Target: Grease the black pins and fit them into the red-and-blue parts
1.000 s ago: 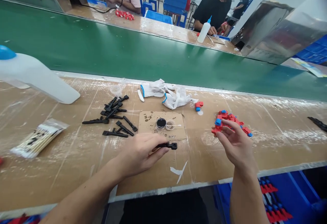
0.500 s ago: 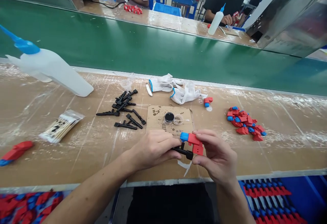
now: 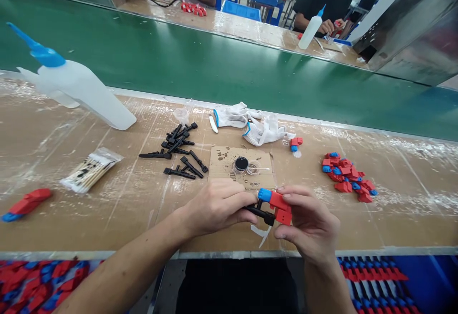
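My left hand [image 3: 214, 206] is closed around a thin black plastic part [image 3: 264, 215] near the front edge of the bench. My right hand [image 3: 309, 223] pinches a red-and-blue plastic piece [image 3: 277, 203] that touches the black part's end. Behind my hands lies a stained cardboard square [image 3: 222, 163] with a small black-filled pot [image 3: 241, 164] and a clear lid. A heap of black parts [image 3: 179, 154] lies to the left of it. A pile of red-and-blue pieces [image 3: 347, 175] sits to the right.
A white squeeze bottle with a blue nozzle [image 3: 78, 92] lies at the left, beside a bag of cotton swabs [image 3: 89, 170]. White gloves [image 3: 250, 123] lie by the green conveyor belt [image 3: 214, 66]. Bins of red-and-blue parts [image 3: 375, 276] sit below the bench. Other people work across the belt.
My right hand came over from the red-and-blue pile with one piece and met my left hand. The piece now touches the black part. The view shifted slightly.
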The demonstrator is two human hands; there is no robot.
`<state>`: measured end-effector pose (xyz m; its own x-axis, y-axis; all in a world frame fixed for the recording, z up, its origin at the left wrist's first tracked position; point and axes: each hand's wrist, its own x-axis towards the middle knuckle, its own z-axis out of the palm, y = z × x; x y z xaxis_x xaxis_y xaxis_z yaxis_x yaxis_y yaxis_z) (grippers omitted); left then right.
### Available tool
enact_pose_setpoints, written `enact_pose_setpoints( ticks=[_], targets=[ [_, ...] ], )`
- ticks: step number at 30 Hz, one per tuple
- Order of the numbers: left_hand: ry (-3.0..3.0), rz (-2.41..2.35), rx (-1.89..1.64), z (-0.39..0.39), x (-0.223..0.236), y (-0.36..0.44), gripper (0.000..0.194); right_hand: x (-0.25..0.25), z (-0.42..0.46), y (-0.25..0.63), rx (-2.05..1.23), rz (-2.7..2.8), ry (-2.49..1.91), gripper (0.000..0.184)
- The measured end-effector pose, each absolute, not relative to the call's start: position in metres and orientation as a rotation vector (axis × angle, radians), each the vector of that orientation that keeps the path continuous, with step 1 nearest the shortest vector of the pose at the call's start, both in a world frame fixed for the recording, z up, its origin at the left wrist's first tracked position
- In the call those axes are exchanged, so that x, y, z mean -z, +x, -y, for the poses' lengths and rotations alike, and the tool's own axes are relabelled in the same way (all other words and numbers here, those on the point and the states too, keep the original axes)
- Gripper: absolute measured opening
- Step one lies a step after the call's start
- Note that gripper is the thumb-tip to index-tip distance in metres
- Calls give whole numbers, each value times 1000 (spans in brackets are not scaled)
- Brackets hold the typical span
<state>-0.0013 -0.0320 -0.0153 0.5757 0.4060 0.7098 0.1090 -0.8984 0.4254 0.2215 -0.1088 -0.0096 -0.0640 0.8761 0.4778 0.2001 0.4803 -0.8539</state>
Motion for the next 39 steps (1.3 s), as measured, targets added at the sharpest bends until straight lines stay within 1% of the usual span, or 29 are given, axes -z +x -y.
enact_pose_setpoints(
  ticks=[8,14,21,27,32,39],
  targets=[
    [2477,-428,-1280,32,15,-1,39,7,109,221,-697,1539,-974,49],
    [2477,-405,-1272,34,11,-1,36,1,110,229,-608,1424,-1002,44],
    [2475,-390,-1282,33,11,0,39,4,111,222,-720,1557,-949,51],
    [2471,-420,-1280,33,14,-1,36,3,109,223,-750,1581,-945,50],
    [2471,-536,-1215,36,16,-2,47,2,109,222,-706,1643,-961,51],
    [2479,-516,-1182,34,17,-3,43,4,108,213,-626,1739,-1047,60]
  ],
)
